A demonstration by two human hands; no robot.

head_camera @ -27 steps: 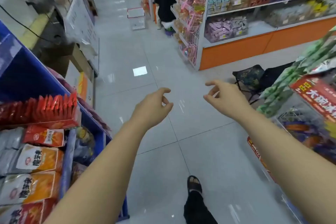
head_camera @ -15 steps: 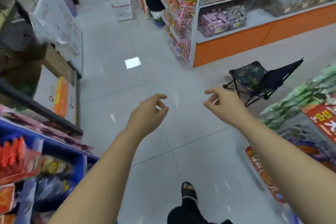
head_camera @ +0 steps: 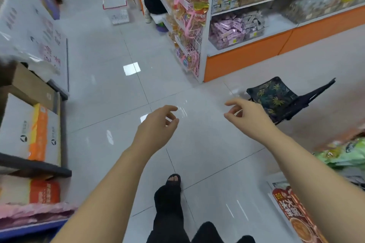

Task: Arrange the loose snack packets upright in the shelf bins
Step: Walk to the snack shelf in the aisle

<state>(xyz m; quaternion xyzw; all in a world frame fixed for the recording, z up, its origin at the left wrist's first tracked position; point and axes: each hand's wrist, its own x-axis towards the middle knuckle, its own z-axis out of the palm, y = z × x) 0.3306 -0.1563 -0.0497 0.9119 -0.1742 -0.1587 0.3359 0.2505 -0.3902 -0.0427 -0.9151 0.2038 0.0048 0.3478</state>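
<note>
folding stool, white basket, cardboard boxes, tiled floor

Head view — forward, down, over aisle floor

Floor — tile, high gloss, smooth; mirrors the ceiling lights, with thin matt joints.
Brown box: plain cardboard, matt, slightly rough.
White-and-orange box: printed cardboard, smooth, low sheen.
Folding stool: cloth seat with leaf print, matt; thin dark legs that look like metal.
Wire rack: white coated metal wire, smooth.
Pink packets: shiny plastic film, crinkled.
Green packets: same glossy film.
Shelf base: orange panel, smooth, satin.
Basket: pale plastic lattice.
Trouser leg: black cloth — fuzzy, matt.
</note>
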